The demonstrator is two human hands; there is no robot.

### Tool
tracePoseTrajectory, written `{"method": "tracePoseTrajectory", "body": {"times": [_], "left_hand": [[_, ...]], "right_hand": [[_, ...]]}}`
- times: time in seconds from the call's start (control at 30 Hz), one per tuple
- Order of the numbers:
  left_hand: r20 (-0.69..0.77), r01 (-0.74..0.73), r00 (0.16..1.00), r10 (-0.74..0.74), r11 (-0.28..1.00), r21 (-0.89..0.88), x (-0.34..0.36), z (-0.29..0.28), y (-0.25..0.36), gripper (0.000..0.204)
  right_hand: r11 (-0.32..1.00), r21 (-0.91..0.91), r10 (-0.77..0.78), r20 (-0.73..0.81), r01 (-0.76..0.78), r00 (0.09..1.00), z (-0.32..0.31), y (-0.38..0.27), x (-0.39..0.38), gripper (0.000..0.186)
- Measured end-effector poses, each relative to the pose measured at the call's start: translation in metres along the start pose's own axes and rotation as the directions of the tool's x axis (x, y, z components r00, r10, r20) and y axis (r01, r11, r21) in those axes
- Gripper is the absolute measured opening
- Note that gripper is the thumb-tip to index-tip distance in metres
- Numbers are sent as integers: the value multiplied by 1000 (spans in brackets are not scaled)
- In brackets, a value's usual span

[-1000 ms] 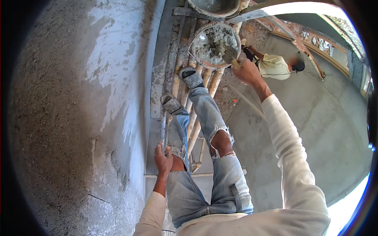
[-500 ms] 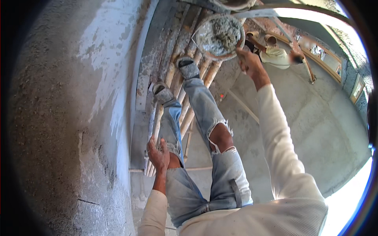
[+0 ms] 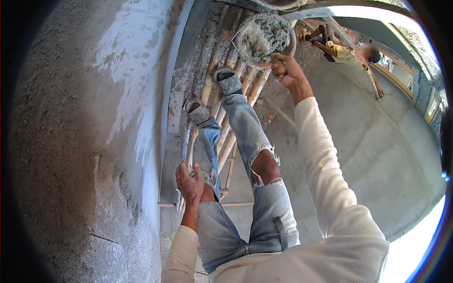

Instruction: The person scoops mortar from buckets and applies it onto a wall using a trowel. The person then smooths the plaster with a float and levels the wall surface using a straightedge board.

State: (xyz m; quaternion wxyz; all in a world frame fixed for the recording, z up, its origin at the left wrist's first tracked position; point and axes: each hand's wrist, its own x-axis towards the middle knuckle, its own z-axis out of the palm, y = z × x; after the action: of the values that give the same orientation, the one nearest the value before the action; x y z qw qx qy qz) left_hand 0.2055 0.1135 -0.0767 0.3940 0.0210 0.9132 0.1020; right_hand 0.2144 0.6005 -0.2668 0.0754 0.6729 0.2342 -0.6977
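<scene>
My right hand (image 3: 290,73) is closed round the handle of a trowel (image 3: 278,66) at the near right rim of a round bucket (image 3: 241,51). The trowel's blade is hidden from sight. Grey wet mortar (image 3: 271,35) lies in the bucket, heaped toward its far right side. Beside my left knee, my left hand (image 3: 189,183) is half curled, thumb and fingers apart, with nothing seen in it. It is nearest to the torn jeans (image 3: 210,177) and a long pole (image 3: 191,146).
I stand on a scaffold of wooden poles (image 3: 257,87), high over a grey floor (image 3: 358,141). A partly plastered wall (image 3: 127,94) rises close on the left. Another container (image 3: 283,4) stands beyond the bucket. A person (image 3: 344,49) is below at the far right, beyond a slanting beam (image 3: 347,37).
My right hand has moved left and slightly nearer, over the bucket's rim, and the mortar's surface looks shifted. My left hand stays by the knee. The person below has changed posture.
</scene>
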Motion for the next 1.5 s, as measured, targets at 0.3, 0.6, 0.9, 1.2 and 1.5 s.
{"method": "tracePoseTrajectory", "body": {"times": [0.3,0.6,0.9,1.2,1.5], "left_hand": [[32,44,999,-42,996,-79,7,19,22,49],[17,118,993,-117,991,-62,-1,17,-19,48],[-2,7,1000,-7,994,-107,2,38,8,45],[43,104,994,-102,994,-30,0,11,-18,49],[50,76,996,-75,997,-15,8,28,4,48]], "right_hand": [[-499,-852,-574,461,157,676,38,-40,13,12],[489,-843,-385,21,223,922,35,-37,-50,29],[-57,-975,-696,193,214,691,3,-27,70,27],[-585,-803,-536,488,114,689,3,-20,-49,22],[90,-979,-536,106,181,838,1,-6,37,18]]}}
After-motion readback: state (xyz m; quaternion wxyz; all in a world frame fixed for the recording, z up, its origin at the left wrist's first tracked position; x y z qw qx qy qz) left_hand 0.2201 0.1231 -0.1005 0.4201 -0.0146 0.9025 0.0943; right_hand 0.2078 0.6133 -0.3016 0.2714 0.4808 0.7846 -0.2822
